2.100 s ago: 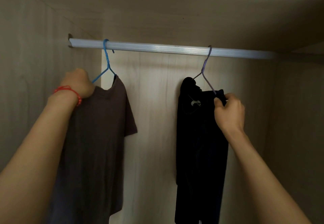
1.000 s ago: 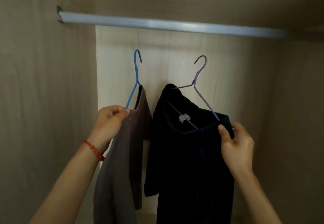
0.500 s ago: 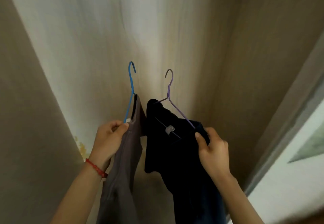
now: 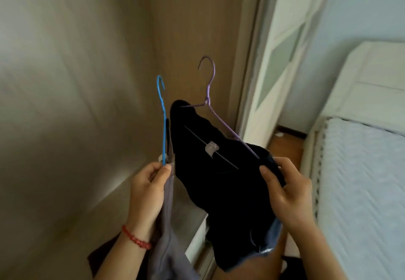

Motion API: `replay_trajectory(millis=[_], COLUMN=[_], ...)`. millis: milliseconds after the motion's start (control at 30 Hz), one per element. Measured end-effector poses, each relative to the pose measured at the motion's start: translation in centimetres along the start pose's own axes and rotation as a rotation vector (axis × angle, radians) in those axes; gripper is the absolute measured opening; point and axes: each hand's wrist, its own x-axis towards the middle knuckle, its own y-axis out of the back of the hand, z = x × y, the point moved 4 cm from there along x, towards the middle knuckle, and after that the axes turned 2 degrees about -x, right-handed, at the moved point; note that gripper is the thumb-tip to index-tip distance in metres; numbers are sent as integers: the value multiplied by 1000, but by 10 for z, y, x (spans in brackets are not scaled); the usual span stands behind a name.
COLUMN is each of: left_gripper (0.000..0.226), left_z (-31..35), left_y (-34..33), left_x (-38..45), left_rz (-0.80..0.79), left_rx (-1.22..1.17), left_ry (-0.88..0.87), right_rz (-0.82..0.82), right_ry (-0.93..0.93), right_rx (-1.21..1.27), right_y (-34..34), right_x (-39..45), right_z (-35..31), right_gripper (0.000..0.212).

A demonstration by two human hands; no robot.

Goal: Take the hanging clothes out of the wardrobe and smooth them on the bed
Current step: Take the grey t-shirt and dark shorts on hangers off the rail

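My left hand [image 4: 149, 189] grips the shoulder of a blue wire hanger [image 4: 163, 115] with a grey-brown T-shirt [image 4: 167, 246] hanging from it, seen edge-on. My right hand [image 4: 287, 192] grips the end of a purple wire hanger [image 4: 209, 95] that carries a black garment [image 4: 223, 183]. Both hangers are off the rail, held side by side in front of the wardrobe's inner wall [image 4: 72, 82]. A small clear clip [image 4: 211, 148] sits on the purple hanger's bar. The bed [image 4: 363, 181] with a pale quilted cover lies at the right.
The wardrobe's right side panel [image 4: 197, 27] and door frame [image 4: 252, 71] stand just behind the hangers. A white door [image 4: 282, 49] and white headboard [image 4: 372, 82] are at the right. A strip of wooden floor [image 4: 287, 148] runs between wardrobe and bed.
Both hangers were lifted off the rail and lowered. My view has since swung right, bringing the door and the bed into sight. Both grips are unchanged.
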Motion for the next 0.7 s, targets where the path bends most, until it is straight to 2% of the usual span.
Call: replay_trajectory(millis=[100, 200, 300, 567, 700], left_gripper=[24, 20, 22, 19, 18], left_z=[3, 8, 9, 4, 1], left_y=[-32, -70, -108, -189, -225], left_x=[-22, -50, -86, -174, -214], left_rz=[-145, -318, -442, -650, -735], left_rx=[-64, -143, -226, -228, -225], left_ry=[15, 65, 133, 155, 159], right_rz=[78, 181, 216, 481, 629], right_ry=[-34, -108, -181, -470, -546], right_rx=[-74, -153, -224, -201, -253], right_y=[41, 91, 133, 228, 270], right_x=[-30, -59, -87, -176, -223], right_z=[-6, -7, -11, -2, -1], right_gripper=[6, 12, 4, 38, 40])
